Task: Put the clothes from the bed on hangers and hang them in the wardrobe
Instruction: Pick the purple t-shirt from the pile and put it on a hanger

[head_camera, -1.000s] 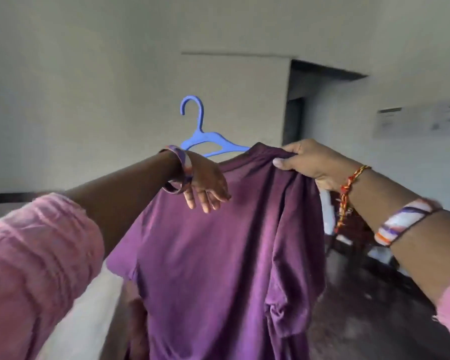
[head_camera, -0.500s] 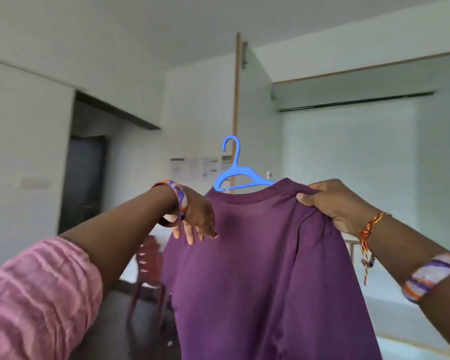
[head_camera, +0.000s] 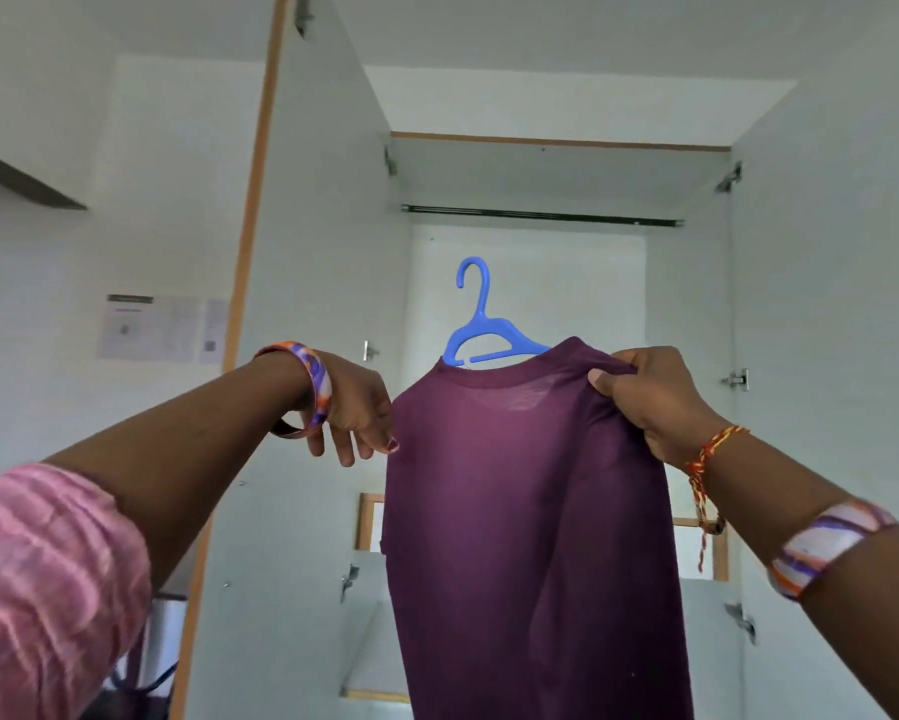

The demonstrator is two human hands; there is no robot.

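A purple T-shirt (head_camera: 530, 511) hangs on a blue plastic hanger (head_camera: 481, 330), held up in front of the open white wardrobe (head_camera: 821, 356). My right hand (head_camera: 655, 402) grips the shirt's right shoulder with the hanger end under the cloth. My left hand (head_camera: 356, 407) pinches the shirt's left shoulder edge, the other fingers hanging down. The hanger's hook points up, well below the dark hanging rail (head_camera: 541, 216), which is bare.
The wardrobe's left door (head_camera: 312, 252) and right door stand wide open. A lower shelf (head_camera: 369, 652) and a wood-framed opening show behind the shirt. Papers (head_camera: 161, 327) are stuck on the left wall. Dark items lie at the bottom left.
The view has swung right from the room's doorway to face the open wardrobe. Both hands kept hold of the shirt on the hanger and carried it close to the wardrobe.
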